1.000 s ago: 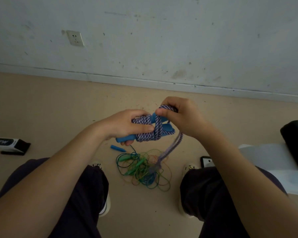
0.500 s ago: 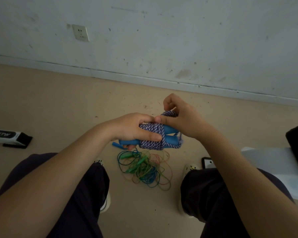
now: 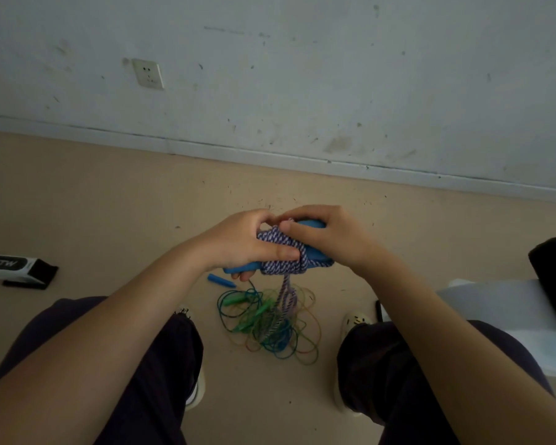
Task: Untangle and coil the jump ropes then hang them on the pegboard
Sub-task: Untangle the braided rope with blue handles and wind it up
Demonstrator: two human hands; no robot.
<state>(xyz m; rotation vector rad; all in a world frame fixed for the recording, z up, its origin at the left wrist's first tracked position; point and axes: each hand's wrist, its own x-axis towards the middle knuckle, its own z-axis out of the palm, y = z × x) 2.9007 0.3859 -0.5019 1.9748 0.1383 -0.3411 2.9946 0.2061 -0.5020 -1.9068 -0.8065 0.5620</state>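
One head-worn view looks forward and down, close over the person's knees. It faces the floor [image 3: 109,203] and the far wall [image 3: 334,75].

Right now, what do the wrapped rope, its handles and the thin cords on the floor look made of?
Purple-white rope: braided fabric, matte; woven fleck pattern shows. Blue handles: probably smooth moulded plastic, uniform colour. Floor cords: thin, slick, likely plastic-coated; they hold springy loops.
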